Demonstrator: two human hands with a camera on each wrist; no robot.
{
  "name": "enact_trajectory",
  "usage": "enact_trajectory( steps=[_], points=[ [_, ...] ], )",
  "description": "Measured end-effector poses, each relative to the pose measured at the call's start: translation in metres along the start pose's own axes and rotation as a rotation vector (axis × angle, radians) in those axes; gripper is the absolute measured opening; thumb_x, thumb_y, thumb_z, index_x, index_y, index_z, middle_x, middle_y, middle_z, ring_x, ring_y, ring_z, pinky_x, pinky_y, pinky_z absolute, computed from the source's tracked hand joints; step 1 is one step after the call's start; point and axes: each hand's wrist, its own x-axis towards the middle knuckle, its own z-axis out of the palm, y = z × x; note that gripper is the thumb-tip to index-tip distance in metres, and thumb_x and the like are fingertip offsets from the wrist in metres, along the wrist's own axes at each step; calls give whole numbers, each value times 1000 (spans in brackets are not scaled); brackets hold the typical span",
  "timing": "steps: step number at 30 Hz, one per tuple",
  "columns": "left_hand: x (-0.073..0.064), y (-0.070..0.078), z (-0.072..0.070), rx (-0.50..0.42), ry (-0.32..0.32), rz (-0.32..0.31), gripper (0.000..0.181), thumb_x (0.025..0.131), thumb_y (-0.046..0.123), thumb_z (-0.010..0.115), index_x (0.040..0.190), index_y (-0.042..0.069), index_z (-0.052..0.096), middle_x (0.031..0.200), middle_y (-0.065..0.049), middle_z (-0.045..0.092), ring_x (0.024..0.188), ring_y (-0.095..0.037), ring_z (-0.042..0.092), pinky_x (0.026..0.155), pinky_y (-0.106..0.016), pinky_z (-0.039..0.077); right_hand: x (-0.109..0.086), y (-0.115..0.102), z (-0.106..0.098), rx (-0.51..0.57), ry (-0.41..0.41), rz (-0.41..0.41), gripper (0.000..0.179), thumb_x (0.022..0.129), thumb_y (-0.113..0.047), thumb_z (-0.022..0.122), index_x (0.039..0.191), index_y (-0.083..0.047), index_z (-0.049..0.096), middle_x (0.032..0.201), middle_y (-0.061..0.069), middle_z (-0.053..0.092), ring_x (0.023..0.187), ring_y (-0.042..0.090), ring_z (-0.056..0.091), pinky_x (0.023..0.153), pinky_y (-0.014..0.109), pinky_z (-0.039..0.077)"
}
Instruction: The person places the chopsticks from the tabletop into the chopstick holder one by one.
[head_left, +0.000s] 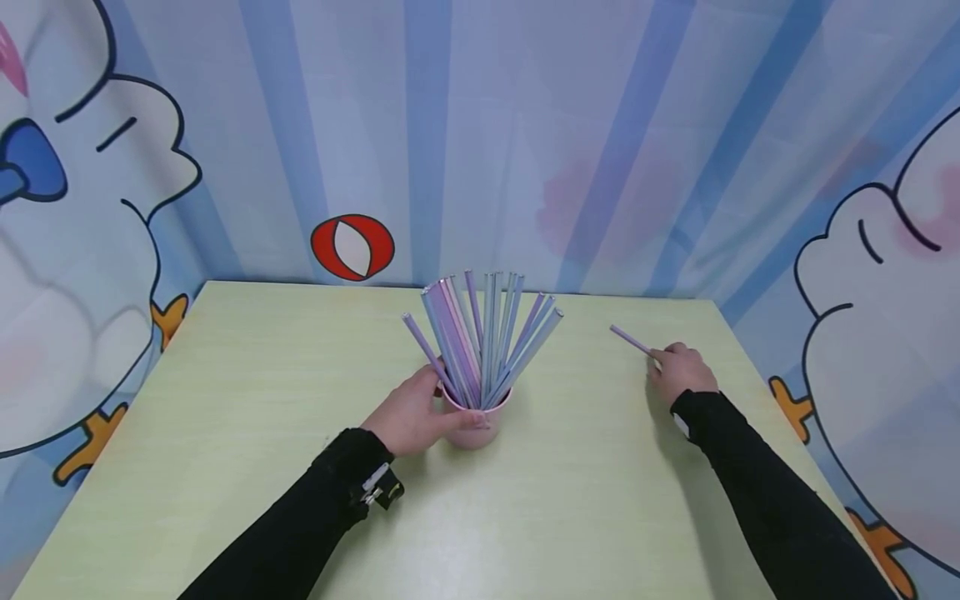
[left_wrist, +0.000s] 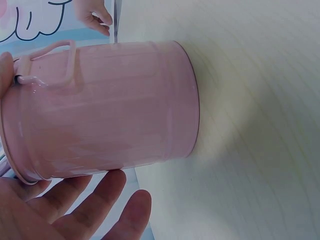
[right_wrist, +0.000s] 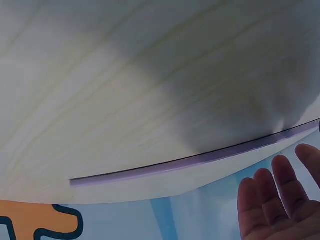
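Observation:
A small pink metal bucket (head_left: 474,435) with a wire handle stands upright on the table, packed with purple, blue and pink straws (head_left: 480,350) that fan out above its rim. My left hand (head_left: 420,410) grips the bucket near its top, thumb across the near side and fingers round the left; in the left wrist view the bucket (left_wrist: 107,112) fills the left half. Over to the right, my right hand (head_left: 684,372) pinches a single purple straw (head_left: 628,337) between thumb and fingertips. Its length, the purple straw (right_wrist: 165,166), runs close along the tabletop in the right wrist view.
The pale wooden table (head_left: 262,400) ends at its back edge against a blue striped curtain (head_left: 480,150) with cartoon figures. A small camera (head_left: 381,487) is strapped at the left wrist, over the black sleeve.

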Motion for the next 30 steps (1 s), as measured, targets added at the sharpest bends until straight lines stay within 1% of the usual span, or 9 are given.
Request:
enact_trajectory(
  steps=[4, 9, 14, 22, 27, 30],
  points=[
    [0, 1, -1, -1, 0, 9, 91, 73, 59, 75, 149, 27, 38, 136, 6, 52, 116, -19, 53, 99, -49, 46, -1, 3, 0, -19, 10, 22, 33, 99, -13, 54, 126, 5, 63, 106, 31, 56, 91, 48, 53, 73, 57, 48],
    [0, 1, -1, -4, -3, 11, 91, 74, 57, 76, 150, 27, 37, 140, 5, 51, 119, -20, 52, 102, -50, 44, -1, 5, -1, -33, -25, 42, 36, 100, -14, 52, 132, 3, 60, 109, 32, 54, 94, 48, 51, 74, 56, 47],
    [0, 1, -1, -9, -4, 11, 91, 74, 56, 76, 150, 26, 37, 141, 4, 51, 122, -20, 51, 103, -50, 43, -1, 4, -2, -45, -43, 47, 35, 100, -14, 53, 131, 1, 61, 108, 32, 54, 94, 48, 51, 73, 56, 47],
    [1, 0, 0, -8, -8, 16, 89, 74, 57, 76, 148, 25, 39, 139, 4, 52, 121, -20, 52, 103, -50, 43, -2, 3, -2, -47, -36, 43, 32, 98, -13, 57, 125, 1, 65, 106, 30, 56, 90, 46, 54, 71, 54, 49],
    [0, 1, 0, -5, -7, 21, 89, 74, 57, 76, 149, 25, 39, 140, 5, 51, 124, -19, 50, 105, -50, 41, -1, 4, -1, 12, -40, 32, 28, 96, -12, 59, 117, 2, 70, 101, 27, 61, 84, 41, 59, 67, 51, 52],
    [0, 0, 0, -3, -5, 20, 89, 74, 56, 76, 149, 25, 39, 141, 5, 51, 125, -18, 50, 105, -49, 41, 0, 3, -1, 54, -33, 28, 25, 95, -12, 61, 111, 2, 73, 98, 26, 65, 83, 39, 62, 68, 51, 53]
  ],
)
